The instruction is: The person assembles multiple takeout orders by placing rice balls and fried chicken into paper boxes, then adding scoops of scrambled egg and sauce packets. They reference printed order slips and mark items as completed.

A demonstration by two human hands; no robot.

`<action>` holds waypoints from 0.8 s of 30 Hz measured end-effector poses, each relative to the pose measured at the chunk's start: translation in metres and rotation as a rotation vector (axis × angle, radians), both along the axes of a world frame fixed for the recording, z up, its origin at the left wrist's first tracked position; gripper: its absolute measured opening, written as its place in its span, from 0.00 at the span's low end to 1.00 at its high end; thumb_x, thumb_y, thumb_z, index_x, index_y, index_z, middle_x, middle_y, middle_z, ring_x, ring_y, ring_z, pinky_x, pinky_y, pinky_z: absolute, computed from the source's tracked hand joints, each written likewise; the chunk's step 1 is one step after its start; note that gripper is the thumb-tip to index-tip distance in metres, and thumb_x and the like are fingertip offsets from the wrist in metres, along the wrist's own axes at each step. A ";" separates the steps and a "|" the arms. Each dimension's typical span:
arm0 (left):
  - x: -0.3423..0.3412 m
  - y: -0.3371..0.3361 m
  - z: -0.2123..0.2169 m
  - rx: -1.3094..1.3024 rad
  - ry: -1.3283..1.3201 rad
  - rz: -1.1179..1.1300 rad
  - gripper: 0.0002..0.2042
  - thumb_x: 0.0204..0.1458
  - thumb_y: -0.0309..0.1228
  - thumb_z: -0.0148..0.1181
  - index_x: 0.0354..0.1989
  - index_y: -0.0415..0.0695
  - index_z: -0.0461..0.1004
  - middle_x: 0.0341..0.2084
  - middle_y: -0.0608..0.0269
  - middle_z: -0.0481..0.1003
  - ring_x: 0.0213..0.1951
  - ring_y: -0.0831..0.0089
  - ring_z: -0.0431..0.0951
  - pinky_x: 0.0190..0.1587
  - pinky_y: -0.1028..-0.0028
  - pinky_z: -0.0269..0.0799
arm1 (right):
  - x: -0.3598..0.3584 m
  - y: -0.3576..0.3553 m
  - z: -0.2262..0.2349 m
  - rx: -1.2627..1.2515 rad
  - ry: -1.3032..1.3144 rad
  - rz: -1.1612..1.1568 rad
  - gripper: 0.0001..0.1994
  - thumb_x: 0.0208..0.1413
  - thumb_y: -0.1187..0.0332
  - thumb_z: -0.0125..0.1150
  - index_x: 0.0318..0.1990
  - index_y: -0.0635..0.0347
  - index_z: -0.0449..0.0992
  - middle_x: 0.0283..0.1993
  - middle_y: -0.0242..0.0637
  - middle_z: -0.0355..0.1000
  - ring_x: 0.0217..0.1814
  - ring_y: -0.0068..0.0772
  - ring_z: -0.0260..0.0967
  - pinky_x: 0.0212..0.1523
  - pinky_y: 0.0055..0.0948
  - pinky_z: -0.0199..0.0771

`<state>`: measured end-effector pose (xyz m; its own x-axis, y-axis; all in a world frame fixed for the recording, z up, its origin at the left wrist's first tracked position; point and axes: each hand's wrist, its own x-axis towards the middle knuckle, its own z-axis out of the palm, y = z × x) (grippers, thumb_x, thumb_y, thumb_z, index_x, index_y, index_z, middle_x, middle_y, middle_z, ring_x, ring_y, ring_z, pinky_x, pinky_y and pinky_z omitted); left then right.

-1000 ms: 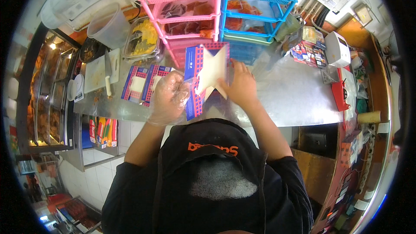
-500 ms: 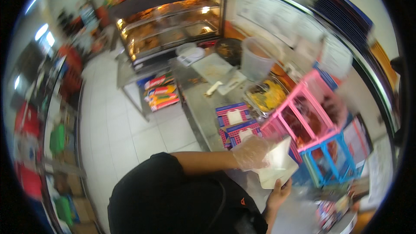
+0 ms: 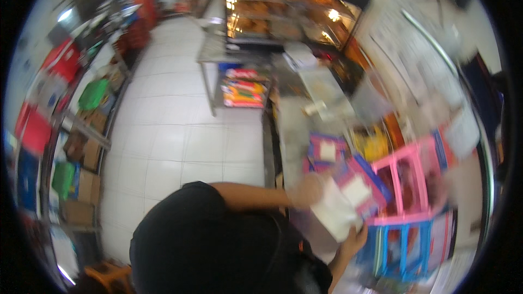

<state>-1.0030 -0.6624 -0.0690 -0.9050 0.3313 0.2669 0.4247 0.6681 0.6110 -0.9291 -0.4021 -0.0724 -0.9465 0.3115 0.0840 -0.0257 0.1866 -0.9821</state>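
My left hand (image 3: 308, 190), in a clear plastic glove, is at the left edge of a white folded paper piece (image 3: 333, 213). Motion smears its fingers, so its grip does not show. At the paper's lower right corner, my bare right hand (image 3: 353, 240) closes its thumb and fingers on it. Against the paper's upper right side lies a purple and pink box (image 3: 372, 184) with a white panel; whether a hand touches it is unclear. Just beyond sits another such box (image 3: 327, 149) on the metal counter (image 3: 290, 126).
Pink (image 3: 409, 177) and blue (image 3: 404, 250) plastic racks stand at the right. Farther along the counter are a tray of yellow food (image 3: 371, 142), a clear tub (image 3: 372, 97) and a cutting board (image 3: 326, 88). A lit food display case (image 3: 294, 13) stands at the back; shelving (image 3: 81, 130) lines the left.
The view has turned rightward, so the scene looks rotated. My left hand has shifted toward the paper's left edge, and a purple and pink box now appears larger beside the paper.
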 end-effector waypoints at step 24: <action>-0.031 -0.085 -0.110 0.566 -0.053 0.109 0.24 0.65 0.52 0.47 0.36 0.40 0.76 0.31 0.62 0.76 0.36 0.70 0.74 0.40 0.69 0.68 | -0.051 0.055 0.017 0.785 0.145 -0.001 0.38 0.45 0.67 0.78 0.67 0.59 0.71 0.66 0.51 0.68 0.69 0.56 0.64 0.70 0.43 0.65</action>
